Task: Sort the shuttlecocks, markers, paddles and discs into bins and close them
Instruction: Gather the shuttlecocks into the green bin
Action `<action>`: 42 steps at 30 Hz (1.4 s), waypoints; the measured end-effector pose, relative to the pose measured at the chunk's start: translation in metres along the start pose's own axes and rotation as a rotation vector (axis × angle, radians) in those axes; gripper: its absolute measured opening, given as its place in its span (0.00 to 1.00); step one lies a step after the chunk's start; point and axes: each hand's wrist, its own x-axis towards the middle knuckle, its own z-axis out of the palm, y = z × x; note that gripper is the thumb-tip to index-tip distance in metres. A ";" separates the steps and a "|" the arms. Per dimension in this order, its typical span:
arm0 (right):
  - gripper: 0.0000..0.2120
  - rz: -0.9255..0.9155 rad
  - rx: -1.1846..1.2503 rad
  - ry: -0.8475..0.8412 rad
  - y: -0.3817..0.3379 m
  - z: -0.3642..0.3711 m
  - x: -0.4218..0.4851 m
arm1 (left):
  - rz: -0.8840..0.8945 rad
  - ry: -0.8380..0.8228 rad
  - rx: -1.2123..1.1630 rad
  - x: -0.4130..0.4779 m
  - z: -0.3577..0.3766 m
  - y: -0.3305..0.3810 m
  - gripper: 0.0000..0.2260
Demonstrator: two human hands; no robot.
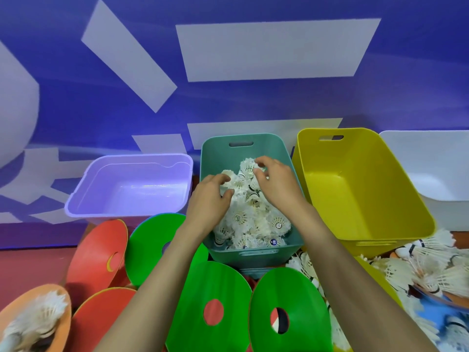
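1. The shuttlecocks [250, 214] lay heaped inside the teal bin [256, 254], filling it nearly to the rim, corks and feathers pointing every way. The teal bin's long axis ran straight away from the person, so the heap lay directly ahead of and under both hands.

2. The left hand [210, 196] sat on the left side of the heap, about midway along the teal bin, with fingers and thumb curled round a white shuttlecock.

3. The right hand [276, 184] reached further, toward the teal bin's far end, fingertips narrowly pinching a shuttlecock at the top of the heap. The left hand was therefore the nearer to the teal bin's near wall.

4. More loose shuttlecocks [421, 270] lay piled to the near right of the teal bin, on the right arm's side. In my judgement the right hand was better placed to fetch them.

5. Touching the teal bin's right side stood a yellow bin [355, 189]. A white bin [436, 168] stood beyond that. To the teal bin's left stood a lilac bin [132, 189]. All 3 showed bare interiors.

6. Green discs [210, 301] and red discs [101, 250] lay overlapping in front and to the front-left of the teal bin, unsorted.

7. No lid could be made out with certainty.
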 end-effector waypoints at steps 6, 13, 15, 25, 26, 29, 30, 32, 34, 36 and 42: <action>0.15 -0.072 -0.006 -0.082 0.015 -0.006 -0.029 | 0.027 0.030 -0.031 -0.018 0.005 0.003 0.12; 0.15 -0.218 0.022 -0.163 0.013 -0.017 -0.065 | -0.028 0.143 -0.045 -0.065 0.005 0.014 0.11; 0.15 -0.267 0.025 -0.170 0.008 -0.015 -0.077 | -0.050 0.162 -0.045 -0.078 0.002 0.010 0.12; 0.15 -0.405 0.086 -0.131 -0.078 0.058 -0.138 | -0.019 0.216 -0.068 -0.139 -0.041 -0.090 0.13; 0.15 -0.424 0.090 -0.144 -0.088 0.071 -0.144 | -0.012 0.232 -0.052 -0.147 -0.048 -0.104 0.13; 0.15 -0.461 0.102 -0.191 -0.110 0.107 -0.157 | -0.041 0.263 -0.024 -0.173 -0.067 -0.144 0.11; 0.15 -0.469 0.098 -0.211 -0.117 0.118 -0.161 | -0.059 0.277 -0.019 -0.183 -0.072 -0.156 0.12; 0.16 -0.486 0.085 -0.264 -0.128 0.141 -0.167 | -0.109 0.309 -0.019 -0.202 -0.082 -0.180 0.12; 0.16 -0.507 0.061 -0.312 -0.140 0.162 -0.173 | -0.163 0.346 -0.017 -0.220 -0.090 -0.204 0.12; 0.17 -0.516 0.045 -0.349 -0.151 0.183 -0.178 | -0.221 0.395 -0.022 -0.236 -0.096 -0.226 0.12; 0.20 -0.569 -0.015 -0.421 -0.183 0.237 -0.188 | -0.452 0.461 -0.071 -0.262 -0.102 -0.277 0.18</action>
